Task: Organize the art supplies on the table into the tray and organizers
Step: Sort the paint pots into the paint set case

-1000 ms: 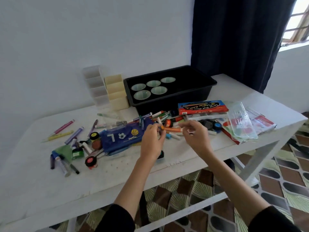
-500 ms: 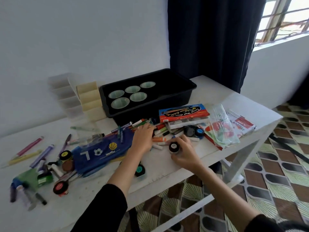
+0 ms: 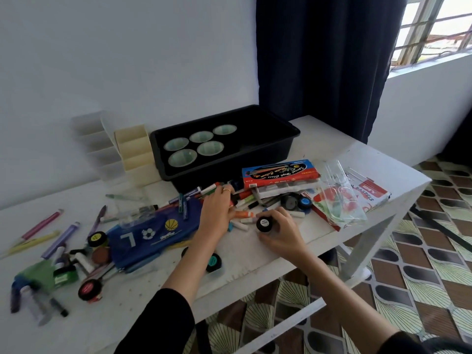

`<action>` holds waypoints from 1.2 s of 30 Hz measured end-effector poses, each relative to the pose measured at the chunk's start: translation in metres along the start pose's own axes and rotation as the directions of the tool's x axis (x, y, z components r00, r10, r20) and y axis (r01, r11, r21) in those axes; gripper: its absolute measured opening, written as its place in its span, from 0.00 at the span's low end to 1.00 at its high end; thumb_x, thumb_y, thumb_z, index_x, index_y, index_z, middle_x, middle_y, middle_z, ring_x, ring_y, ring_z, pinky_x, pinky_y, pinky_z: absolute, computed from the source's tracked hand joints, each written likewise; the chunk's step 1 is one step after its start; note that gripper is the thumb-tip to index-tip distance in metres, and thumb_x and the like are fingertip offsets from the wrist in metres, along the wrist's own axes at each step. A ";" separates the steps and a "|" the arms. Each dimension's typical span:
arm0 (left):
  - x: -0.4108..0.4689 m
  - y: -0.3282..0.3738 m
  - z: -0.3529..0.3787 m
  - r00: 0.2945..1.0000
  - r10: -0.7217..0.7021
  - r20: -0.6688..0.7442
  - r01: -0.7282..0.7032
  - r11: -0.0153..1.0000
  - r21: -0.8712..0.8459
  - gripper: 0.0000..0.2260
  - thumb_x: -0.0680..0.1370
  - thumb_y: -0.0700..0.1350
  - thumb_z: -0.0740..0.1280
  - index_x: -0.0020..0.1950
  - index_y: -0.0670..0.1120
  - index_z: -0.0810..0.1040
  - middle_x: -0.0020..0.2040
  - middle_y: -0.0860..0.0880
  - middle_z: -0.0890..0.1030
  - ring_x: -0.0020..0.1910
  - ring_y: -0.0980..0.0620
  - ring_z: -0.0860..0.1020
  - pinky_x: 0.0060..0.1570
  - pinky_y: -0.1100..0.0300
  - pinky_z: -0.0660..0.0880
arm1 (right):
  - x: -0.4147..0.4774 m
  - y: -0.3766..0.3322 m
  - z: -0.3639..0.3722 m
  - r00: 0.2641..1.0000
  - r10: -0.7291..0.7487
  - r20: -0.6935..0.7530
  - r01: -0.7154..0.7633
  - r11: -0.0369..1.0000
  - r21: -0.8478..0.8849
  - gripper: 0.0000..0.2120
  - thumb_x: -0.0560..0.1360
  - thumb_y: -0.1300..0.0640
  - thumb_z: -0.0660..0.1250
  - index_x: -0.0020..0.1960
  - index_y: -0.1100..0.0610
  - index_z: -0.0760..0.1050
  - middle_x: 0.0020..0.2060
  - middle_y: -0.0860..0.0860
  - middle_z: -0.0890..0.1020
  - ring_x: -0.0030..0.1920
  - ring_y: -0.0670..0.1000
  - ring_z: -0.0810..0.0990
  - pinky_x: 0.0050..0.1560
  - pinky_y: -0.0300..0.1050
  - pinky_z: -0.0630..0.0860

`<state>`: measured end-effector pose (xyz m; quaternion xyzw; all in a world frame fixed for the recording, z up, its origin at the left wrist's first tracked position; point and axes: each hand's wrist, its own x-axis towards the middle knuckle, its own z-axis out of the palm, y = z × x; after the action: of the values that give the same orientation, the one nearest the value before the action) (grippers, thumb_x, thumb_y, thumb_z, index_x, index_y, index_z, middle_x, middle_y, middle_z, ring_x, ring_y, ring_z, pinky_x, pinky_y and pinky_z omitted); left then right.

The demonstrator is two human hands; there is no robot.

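Observation:
My right hand grips a small black-lidded paint jar on the white table. My left hand rests on a pile of markers with its fingers reaching among them; whether it holds one is hidden. An orange marker lies between the two hands. The black tray at the back holds several pale green cups. Cream organizers and clear organizers stand left of the tray.
A blue pencil case, paint jars, pens and tubes lie scattered at left. A watercolour box, clear plastic packaging and a pastels pack sit at right. A teal-lidded jar stands near the front edge.
Both hands dropped from holding an orange marker in the air to the table. My right hand took hold of the black-lidded jar; my left hand settled on the marker pile.

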<state>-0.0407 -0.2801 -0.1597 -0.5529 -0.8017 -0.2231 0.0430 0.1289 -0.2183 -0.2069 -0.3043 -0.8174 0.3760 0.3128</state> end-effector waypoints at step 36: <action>-0.186 -0.083 -0.078 0.878 -0.351 -0.325 0.200 0.887 -0.417 0.14 0.70 0.36 0.73 0.54 0.42 0.77 0.50 0.47 0.76 0.46 0.62 0.72 0.48 0.78 0.65 | -0.032 -0.124 0.120 0.970 -0.195 0.147 0.207 0.975 -0.077 0.16 0.66 0.61 0.73 0.52 0.51 0.76 0.47 0.46 0.80 0.50 0.53 0.76 0.52 0.55 0.74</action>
<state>-0.0579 -0.4965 -0.1745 -0.3726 -0.7915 -0.4800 0.0644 0.0275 -0.3588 -0.1785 -0.2071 -0.8802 0.3247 0.2775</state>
